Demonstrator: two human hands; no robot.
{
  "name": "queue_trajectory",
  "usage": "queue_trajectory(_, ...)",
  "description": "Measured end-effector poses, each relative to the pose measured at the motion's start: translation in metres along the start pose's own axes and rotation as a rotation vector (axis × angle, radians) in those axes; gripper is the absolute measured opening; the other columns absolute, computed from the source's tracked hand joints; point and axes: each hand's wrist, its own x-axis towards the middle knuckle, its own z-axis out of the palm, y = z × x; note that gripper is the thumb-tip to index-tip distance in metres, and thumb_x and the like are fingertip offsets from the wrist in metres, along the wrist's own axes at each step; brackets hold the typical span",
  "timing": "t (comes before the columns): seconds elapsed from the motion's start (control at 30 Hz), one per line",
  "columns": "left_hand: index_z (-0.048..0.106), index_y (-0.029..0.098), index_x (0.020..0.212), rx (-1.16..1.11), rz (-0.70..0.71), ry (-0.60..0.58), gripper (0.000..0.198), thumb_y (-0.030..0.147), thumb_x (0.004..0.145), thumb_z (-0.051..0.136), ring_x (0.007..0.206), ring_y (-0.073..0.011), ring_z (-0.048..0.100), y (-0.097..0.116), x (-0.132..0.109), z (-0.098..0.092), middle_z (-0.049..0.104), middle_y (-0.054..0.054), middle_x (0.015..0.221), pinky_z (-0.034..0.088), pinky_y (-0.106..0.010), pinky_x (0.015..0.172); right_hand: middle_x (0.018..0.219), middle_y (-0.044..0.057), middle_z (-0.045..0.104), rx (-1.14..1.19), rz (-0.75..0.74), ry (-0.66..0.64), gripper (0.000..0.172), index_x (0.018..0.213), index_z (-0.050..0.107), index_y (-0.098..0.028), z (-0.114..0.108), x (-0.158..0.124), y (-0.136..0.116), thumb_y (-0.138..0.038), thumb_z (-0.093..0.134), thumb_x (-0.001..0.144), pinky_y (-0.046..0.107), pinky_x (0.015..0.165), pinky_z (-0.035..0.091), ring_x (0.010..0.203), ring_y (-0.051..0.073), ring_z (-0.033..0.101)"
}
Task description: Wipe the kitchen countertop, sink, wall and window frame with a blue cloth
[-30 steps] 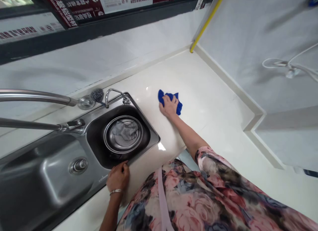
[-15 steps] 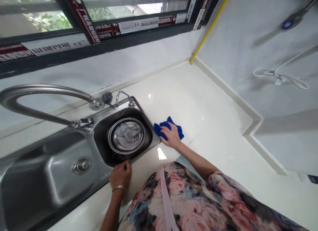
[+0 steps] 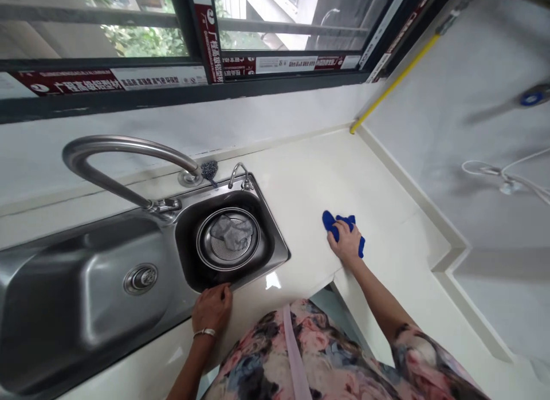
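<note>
Blue cloth (image 3: 333, 223) is lying bunched under your right hand (image 3: 347, 246) on the pale countertop (image 3: 318, 171). It is well to the right of the sink (image 3: 64, 314) and near the notch where the counter's front edge is stepping inward. Your fingers are pressing down over the cloth and gathering it, so only its far folds and one corner by your wrist are showing. You are pinning it against the surface rather than closing a fist around it.

Your left hand (image 3: 211, 308) is resting palm-down on the sink's front rim with its fingers loosely bent. It is gripping nothing, and a metal bangle (image 3: 204, 333) is sitting at the wrist.

Because pressure alone is holding the cloth, I judge that a fast stroke on this glossy surface could let it slide out from under your palm. If you are working close to the front notch, it could be pushed off the edge.

You are leaning on the left hand while reaching out with the right. A wet rim could let that hand slip towards the small basin, where a strainer basket (image 3: 215, 254) with a grey rag (image 3: 232, 231) in it is sitting.

Further out, a steel scrubber (image 3: 209, 169) is lying beside the base of the faucet (image 3: 124, 151), and a white cable (image 3: 502, 179) is hanging on the right wall. A wide sweep could knock the scrubber into the sink or carry damp cloth up towards the cable.
</note>
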Motion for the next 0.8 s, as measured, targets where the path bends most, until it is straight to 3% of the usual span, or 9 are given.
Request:
queue_trajectory(0.13,0.082,0.021,0.117,-0.034,0.009,0.006,0.042,0.031,0.098,0.046,0.116,-0.0274,0.071,-0.004,-0.001,0.004,0.079,-0.009,0.120,0.043,-0.041,0.117,0.145,0.018,0.059,-0.008,0.292,0.156,0.050,0.133,0.068,-0.020,0.019,0.061,-0.036,-0.047,0.046,0.095,0.069,0.106,0.036,0.135,0.049,0.042)
queue_trajectory(0.27,0.081,0.022,0.116,-0.047,0.009,-0.004,0.042,0.032,0.096,0.046,0.116,-0.0282,0.071,-0.006,-0.001,0.004,0.079,-0.009,0.120,0.043,-0.043,0.118,0.151,0.020,0.054,0.030,0.310,0.093,0.054,0.137,0.064,-0.017,0.030,0.121,-0.079,-0.046,0.044,0.097,0.070,0.107,0.033,0.135,0.049,0.040)
queue_trajectory(0.4,0.081,0.023,0.115,-0.054,-0.004,-0.019,0.042,0.033,0.095,0.046,0.115,-0.0286,0.071,-0.008,-0.002,0.006,0.079,-0.008,0.121,0.043,-0.044,0.119,0.156,0.018,0.051,0.092,0.143,0.021,0.057,0.143,0.060,-0.016,0.034,0.165,-0.129,-0.046,0.045,0.096,0.070,0.110,0.030,0.137,0.050,0.037)
queue_trajectory(0.53,0.082,0.024,0.114,-0.065,-0.010,0.000,0.042,0.034,0.095,0.045,0.114,-0.0281,0.072,-0.008,-0.004,0.008,0.080,-0.008,0.119,0.043,-0.043,0.120,0.159,0.016,0.051,0.168,-0.085,-0.012,0.058,0.146,0.059,-0.017,0.038,0.188,-0.183,-0.046,0.045,0.098,0.071,0.113,0.025,0.141,0.051,0.032)
queue_trajectory(0.67,0.082,0.024,0.112,-0.053,-0.024,-0.003,0.041,0.032,0.095,0.046,0.113,-0.0278,0.072,-0.006,-0.004,0.005,0.080,-0.008,0.117,0.044,-0.043,0.119,0.161,0.010,0.051,0.195,-0.263,-0.069,0.056,0.147,0.059,-0.020,0.041,0.190,-0.223,-0.044,0.048,0.098,0.067,0.117,0.024,0.147,0.050,0.027)
queue_trajectory(0.8,0.082,0.022,0.115,-0.022,-0.037,-0.018,0.043,0.032,0.095,0.045,0.113,-0.0282,0.072,-0.002,-0.004,-0.001,0.080,-0.007,0.118,0.044,-0.043,0.119,0.157,0.007,0.055,0.224,-0.440,-0.065,0.047,0.138,0.064,-0.021,0.040,0.173,-0.231,-0.041,0.053,0.097,0.062,0.119,0.025,0.150,0.046,0.027)
